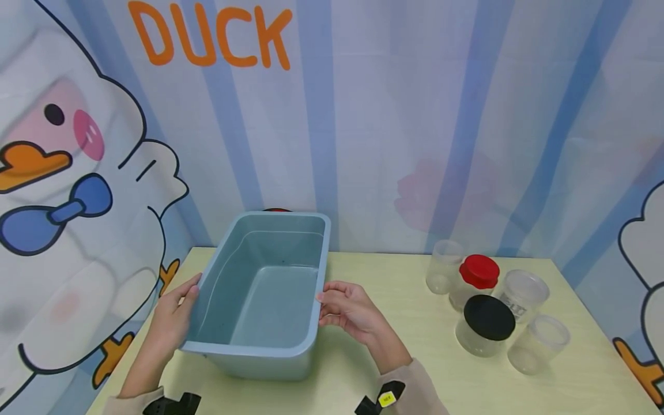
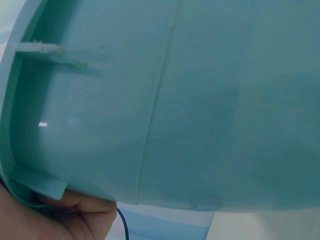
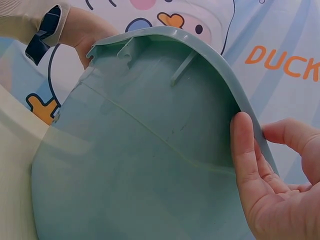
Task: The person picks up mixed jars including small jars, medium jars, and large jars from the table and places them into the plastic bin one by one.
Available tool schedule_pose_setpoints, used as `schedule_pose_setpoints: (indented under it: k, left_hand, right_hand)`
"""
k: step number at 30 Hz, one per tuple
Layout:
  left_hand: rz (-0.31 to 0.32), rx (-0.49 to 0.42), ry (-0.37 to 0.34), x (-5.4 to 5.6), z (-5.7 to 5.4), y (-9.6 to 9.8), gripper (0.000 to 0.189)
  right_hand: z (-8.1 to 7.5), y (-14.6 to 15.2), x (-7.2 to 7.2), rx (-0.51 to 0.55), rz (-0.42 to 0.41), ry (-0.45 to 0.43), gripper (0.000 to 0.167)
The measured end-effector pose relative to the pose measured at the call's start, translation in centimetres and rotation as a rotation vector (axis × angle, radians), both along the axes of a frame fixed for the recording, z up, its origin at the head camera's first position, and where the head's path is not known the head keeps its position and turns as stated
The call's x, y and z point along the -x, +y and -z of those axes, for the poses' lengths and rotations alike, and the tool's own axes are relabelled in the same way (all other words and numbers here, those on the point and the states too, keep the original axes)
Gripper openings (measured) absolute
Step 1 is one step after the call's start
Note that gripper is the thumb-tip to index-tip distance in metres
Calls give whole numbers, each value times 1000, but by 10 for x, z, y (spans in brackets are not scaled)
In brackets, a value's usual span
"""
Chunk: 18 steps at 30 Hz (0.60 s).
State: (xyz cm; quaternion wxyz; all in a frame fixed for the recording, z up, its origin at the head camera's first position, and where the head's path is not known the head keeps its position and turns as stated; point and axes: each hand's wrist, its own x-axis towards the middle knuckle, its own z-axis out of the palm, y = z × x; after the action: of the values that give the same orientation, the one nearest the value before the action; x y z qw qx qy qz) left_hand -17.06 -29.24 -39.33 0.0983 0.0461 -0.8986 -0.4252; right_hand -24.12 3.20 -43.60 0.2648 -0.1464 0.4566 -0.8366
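Observation:
A blue-green plastic tub (image 1: 270, 305) with a wide rim, its inside bare, is held at the left part of the table. On its left side, my left hand (image 1: 173, 317) grips the rim. My right hand (image 1: 353, 311) pinches the right rim between thumb and fingers. Seen from the right wrist, the fingers (image 3: 244, 145) lie under the rim against the outer wall of the tub (image 3: 140, 150). In the left wrist view, curled fingers (image 2: 90, 212) hook below the rim at a corner of the tub (image 2: 200, 125).
On the right of the table (image 1: 410, 346) stand several clear jars, among them a red-lidded jar (image 1: 479, 272), a black-lidded jar (image 1: 489, 318) and a pale-topped jar (image 1: 539, 346). Something red (image 1: 277, 210) peeks out behind the tub. A duck-printed curtain (image 1: 373, 115) hangs behind.

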Motion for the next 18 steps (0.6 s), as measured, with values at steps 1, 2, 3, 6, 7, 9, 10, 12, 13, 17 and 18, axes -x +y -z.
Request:
schedule_pose_setpoints:
  k: [1, 2, 3, 6, 7, 9, 10, 12, 13, 17, 18]
  left_hand:
    - [0, -1, -1, 0, 0, 0, 50]
    - [0, -1, -2, 0, 0, 0, 50]
    - [0, 0, -3, 0, 0, 0, 50]
    - [0, 2, -6, 0, -1, 0, 50]
    - [-1, 3, -9, 0, -1, 0, 50]
    - [-3, 6, -14, 1, -2, 0, 51]
    - [-5, 7, -18, 1, -2, 0, 51]
    - [-6, 5, -24, 1, -2, 0, 51]
    - [-6, 3, -26, 1, -2, 1, 51]
    - [-5, -8, -36, 0, -1, 1, 51]
    - [-6, -9, -36, 0, -1, 1, 52]
  right_hand:
    - [0, 0, 0, 1, -1, 1, 14]
    - [0, 0, 0, 1, -2, 1, 14]
    - [0, 0, 0, 2, -3, 3, 14]
    - [-1, 1, 0, 0, -3, 2, 14]
    - [-2, 1, 0, -1, -4, 2, 14]
    - [-2, 1, 0, -3, -4, 3, 13]
    - [-2, 1, 0, -4, -3, 2, 13]
    - [-2, 1, 0, -5, -3, 4, 13]
    - [-2, 1, 0, -5, -3, 5, 13]
    - [0, 1, 0, -5, -6, 7, 13]
    - [0, 1, 0, -6, -7, 8, 13]
